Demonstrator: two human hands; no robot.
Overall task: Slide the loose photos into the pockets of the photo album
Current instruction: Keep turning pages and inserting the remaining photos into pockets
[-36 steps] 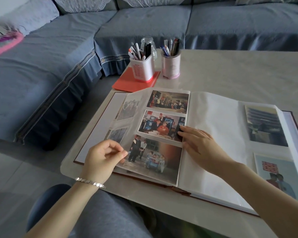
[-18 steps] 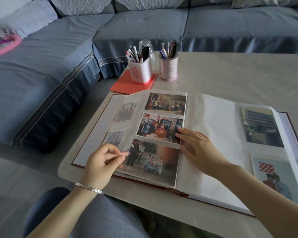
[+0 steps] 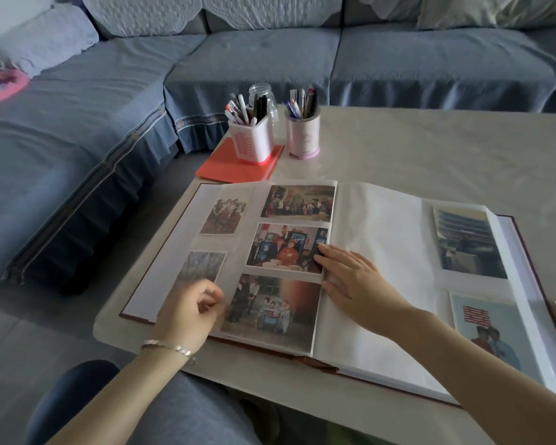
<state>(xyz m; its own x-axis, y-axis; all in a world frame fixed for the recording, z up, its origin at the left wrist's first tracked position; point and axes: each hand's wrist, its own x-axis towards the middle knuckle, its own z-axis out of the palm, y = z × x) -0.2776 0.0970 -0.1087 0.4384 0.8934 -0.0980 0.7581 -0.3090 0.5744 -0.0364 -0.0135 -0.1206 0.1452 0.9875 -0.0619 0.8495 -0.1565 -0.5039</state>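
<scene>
Curling at the pocket leaf's (image 3: 238, 261) free edge, the left hand (image 3: 187, 313) is blurred. Whether it pinches, I cannot tell. The right hand (image 3: 350, 281) presses flat. The photo album (image 3: 382, 252) lies open at the table's (image 3: 430, 149) near left corner. The leaf looks floppy and slippery, so better to take its edge.

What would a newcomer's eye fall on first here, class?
An open photo album fills the near edge of the pale table. The left hand pinches its clear plastic pocket page at the lower left, while the right hand lies flat near the spine. Behind, two white pen pots stand at the far left corner.
</scene>
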